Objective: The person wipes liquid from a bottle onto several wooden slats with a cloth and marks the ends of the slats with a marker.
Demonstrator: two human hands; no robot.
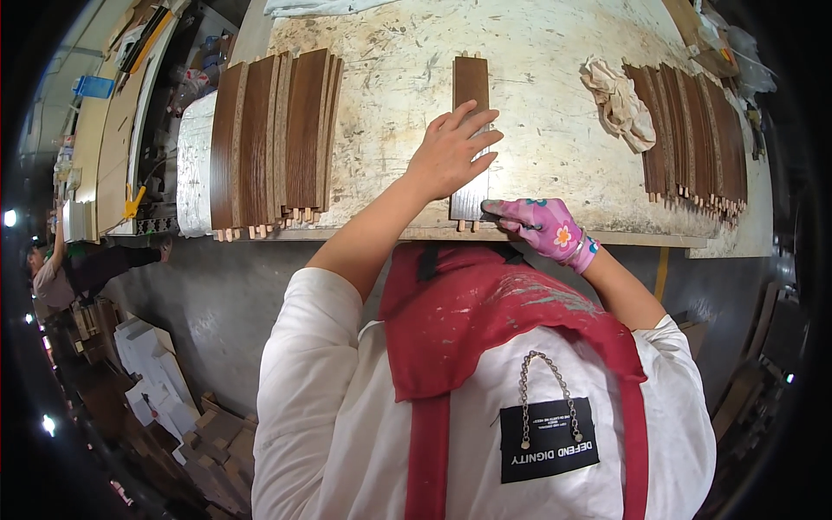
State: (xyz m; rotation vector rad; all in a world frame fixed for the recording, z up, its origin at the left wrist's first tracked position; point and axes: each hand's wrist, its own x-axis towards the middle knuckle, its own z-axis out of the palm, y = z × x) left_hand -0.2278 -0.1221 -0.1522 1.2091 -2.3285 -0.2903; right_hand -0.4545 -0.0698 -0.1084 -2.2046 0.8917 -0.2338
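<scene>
A brown wooden board (471, 82) with small dowels at its near end lies lengthwise on the worn worktable (390, 121), its near end by the table's front edge. My bare left hand (451, 156) is over the middle of the board, fingers spread and holding nothing. My right hand (550, 230), in a pink flowered glove, is at the board's near right corner. Its fingers are drawn together, with something dark at the tips. Whether that is a small object or the glove's dark fingertips does not show.
Similar doweled boards stand in a row on the left (247, 143) and in another row on the right (693, 130). A crumpled beige cloth (620, 104) lies beside the right row. Beyond the table's left end, another person (87, 273) is near a shelf. Cardboard pieces (156, 373) lie on the floor.
</scene>
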